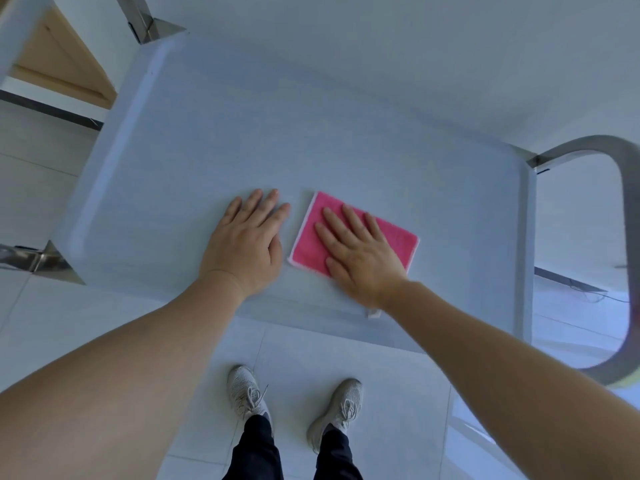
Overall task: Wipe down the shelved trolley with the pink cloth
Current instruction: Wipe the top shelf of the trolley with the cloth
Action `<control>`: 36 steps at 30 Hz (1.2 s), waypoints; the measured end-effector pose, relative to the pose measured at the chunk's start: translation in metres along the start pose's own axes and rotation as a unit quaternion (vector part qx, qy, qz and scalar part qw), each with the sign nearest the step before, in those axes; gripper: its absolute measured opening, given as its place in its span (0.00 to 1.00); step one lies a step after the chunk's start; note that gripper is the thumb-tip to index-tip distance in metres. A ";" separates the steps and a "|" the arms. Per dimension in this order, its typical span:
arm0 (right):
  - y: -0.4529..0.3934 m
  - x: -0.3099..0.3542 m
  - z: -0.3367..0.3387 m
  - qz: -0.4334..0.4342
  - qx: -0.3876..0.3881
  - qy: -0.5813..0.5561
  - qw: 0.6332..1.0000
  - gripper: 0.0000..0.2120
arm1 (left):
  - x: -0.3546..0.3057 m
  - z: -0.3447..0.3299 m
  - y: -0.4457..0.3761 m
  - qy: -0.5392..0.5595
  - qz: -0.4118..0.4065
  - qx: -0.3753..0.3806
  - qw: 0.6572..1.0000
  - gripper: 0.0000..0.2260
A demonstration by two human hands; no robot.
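Cloth (353, 233) lies folded on trolley (214, 140) top near the front edge, right hand (356, 254) pressed flat and open on it gripping nothing, left hand (247, 237) flat just beside, probably bracing; best swept in overlapping passes, keeping pressure even.

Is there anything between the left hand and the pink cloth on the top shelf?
Nothing: the head view shows only a narrow strip of bare shelf between the left hand and the pink cloth.

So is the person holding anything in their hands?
Nothing is gripped. The right hand lies flat on the middle of the pink rectangular cloth; the left hand lies flat on the grey trolley top.
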State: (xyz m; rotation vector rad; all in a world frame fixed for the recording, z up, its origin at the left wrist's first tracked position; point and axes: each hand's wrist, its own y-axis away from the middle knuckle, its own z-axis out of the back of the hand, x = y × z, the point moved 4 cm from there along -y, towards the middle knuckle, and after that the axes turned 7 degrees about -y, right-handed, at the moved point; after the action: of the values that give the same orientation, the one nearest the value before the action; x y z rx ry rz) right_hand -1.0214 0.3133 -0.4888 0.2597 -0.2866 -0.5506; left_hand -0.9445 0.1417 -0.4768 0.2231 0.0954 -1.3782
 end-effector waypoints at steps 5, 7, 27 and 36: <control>0.049 0.037 -0.023 0.017 0.011 -0.013 1.000 0.27 | 0.000 0.000 -0.001 0.008 -0.009 0.004 1.000 0.25; 0.058 0.044 -0.028 0.015 0.017 -0.015 1.000 0.27 | 0.001 -0.001 0.000 0.010 -0.010 0.005 1.000 0.25; 0.050 0.062 -0.022 0.023 0.032 0.015 0.999 0.27 | 0.105 0.019 0.030 -0.013 0.017 0.016 1.000 0.26; -0.017 0.056 -0.011 0.038 0.027 0.026 0.999 0.26 | 0.108 0.019 0.029 0.002 0.011 0.011 1.000 0.25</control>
State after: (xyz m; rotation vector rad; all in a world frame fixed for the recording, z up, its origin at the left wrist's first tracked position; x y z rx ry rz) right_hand -0.9799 0.2709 -0.4937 0.3131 -0.2606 -0.4604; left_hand -0.8966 0.0391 -0.4767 0.2455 0.0807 -1.3575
